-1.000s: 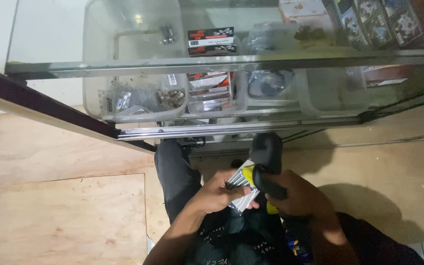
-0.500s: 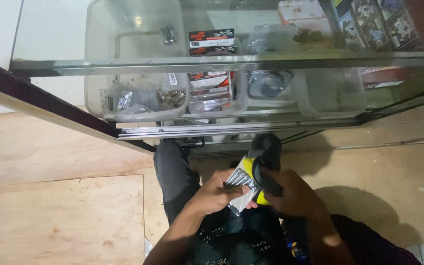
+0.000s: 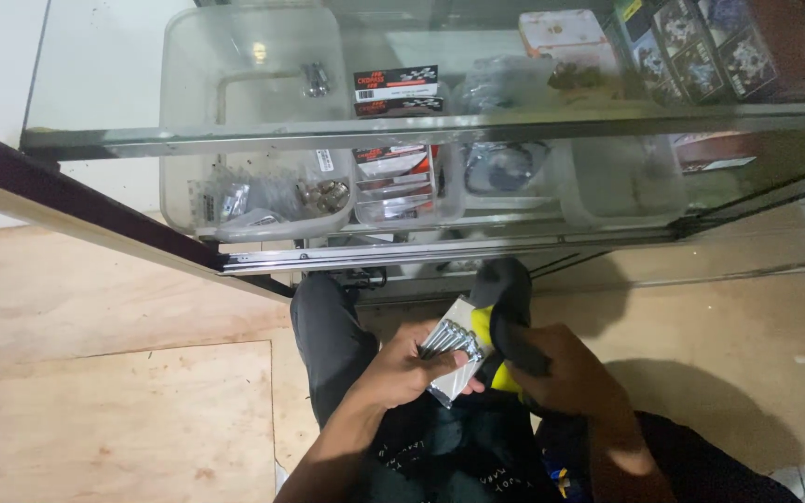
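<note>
A pale plywood floor [image 3: 114, 410] is seen from above, with a glass display cabinet [image 3: 440, 130] standing along the top of the view and a dark wooden rail [image 3: 95, 219] running diagonally at the left.

At the lower centre, the fingers of the left hand [image 3: 412, 368] are curled closed around a small bundle of silver metal bolts [image 3: 449, 337], held together with a flat clear packet [image 3: 458, 373] that lies beneath them. The bolts are pointed up and to the right, just in front of the person's lap. The right hand [image 3: 566, 377] is closed around a black and yellow tool [image 3: 505, 326], whose black upper end is raised toward the cabinet and whose yellow part is touching the packet. The two hands are held close together, almost touching, above dark trousers [image 3: 328, 335] and a dark printed shirt [image 3: 458, 456].

Beyond the hands, a metal sliding track [image 3: 440, 253] is seen along the cabinet's lower edge. Behind the glass, clear plastic tubs [image 3: 253, 140] are set side by side, one holding small metal hardware [image 3: 319, 194] and another red, white and black packets [image 3: 395, 172]. Coiled parts in clear bags [image 3: 505, 168] are placed further right.
</note>
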